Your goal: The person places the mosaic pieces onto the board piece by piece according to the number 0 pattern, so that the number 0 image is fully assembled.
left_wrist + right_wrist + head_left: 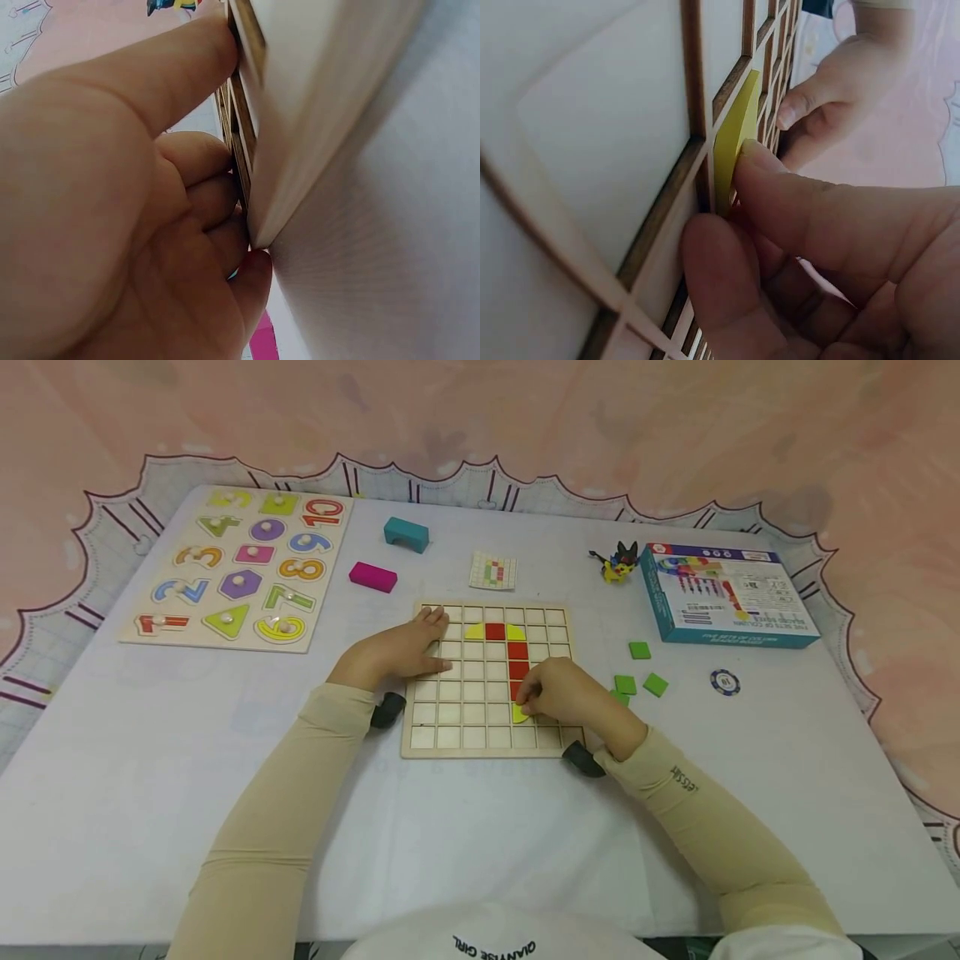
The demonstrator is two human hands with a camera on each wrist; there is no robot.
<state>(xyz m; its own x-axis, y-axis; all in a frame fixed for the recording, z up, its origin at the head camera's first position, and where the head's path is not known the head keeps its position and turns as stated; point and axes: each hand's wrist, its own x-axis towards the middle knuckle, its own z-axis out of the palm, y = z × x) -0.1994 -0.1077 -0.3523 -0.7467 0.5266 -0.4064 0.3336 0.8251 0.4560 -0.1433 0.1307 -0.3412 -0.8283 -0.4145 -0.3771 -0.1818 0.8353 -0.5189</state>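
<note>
A wooden grid board lies on the table between both hands. At its left edge rests my left hand, fingers spread over the frame and outer cells; its thumb and fingertips touch the board in the left wrist view. My right hand pinches a yellow tile with a rounded side at a lower cell, below a column of red tiles. That tile is partly behind the fingers in the head view. Along the upper row, a red tile sits between two yellow rounded tiles.
Several green square tiles and a poker chip lie right of the board. Behind are a pattern card, a small figurine, a teal box, magenta and teal blocks. A number puzzle lies left.
</note>
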